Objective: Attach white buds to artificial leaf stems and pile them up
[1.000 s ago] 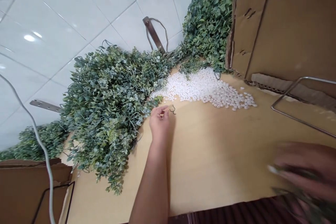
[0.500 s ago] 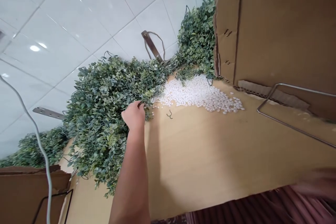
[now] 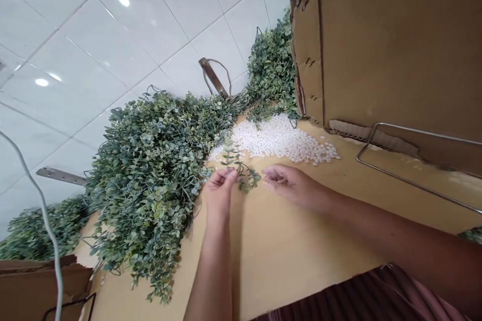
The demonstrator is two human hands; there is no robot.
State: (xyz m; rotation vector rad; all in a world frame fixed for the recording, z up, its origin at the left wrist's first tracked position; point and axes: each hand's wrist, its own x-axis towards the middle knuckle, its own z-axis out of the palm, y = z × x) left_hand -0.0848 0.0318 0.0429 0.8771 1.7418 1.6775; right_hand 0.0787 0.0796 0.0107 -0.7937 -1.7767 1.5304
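A person's 2 bare forearms reach out over a pale wooden table [image 3: 301, 246]. The left hand [image 3: 219, 191] pinches the stem end of a small sprig of artificial leaves [image 3: 241, 170] between its fingertips, its grip closed on the stem. The right hand [image 3: 286, 184] sits just beside the sprig's leafy tip with fingers loosely curled; whether its grip touches the leaves cannot be told. The sprig lies across the table between both hands, its far end pointing toward a heap of small white pellets [image 3: 278, 139] spread just beyond. To the left, a large mound of matching green foliage [image 3: 150, 170] spills over the table edge, and more foliage [image 3: 271, 72] rises farther back. A bent wire frame [image 3: 406, 180] rests on the right, beneath a cardboard box [image 3: 384, 40]. A white cable [image 3: 45, 225] hangs at far left, and white floor tiles [image 3: 113, 35] fill the background.
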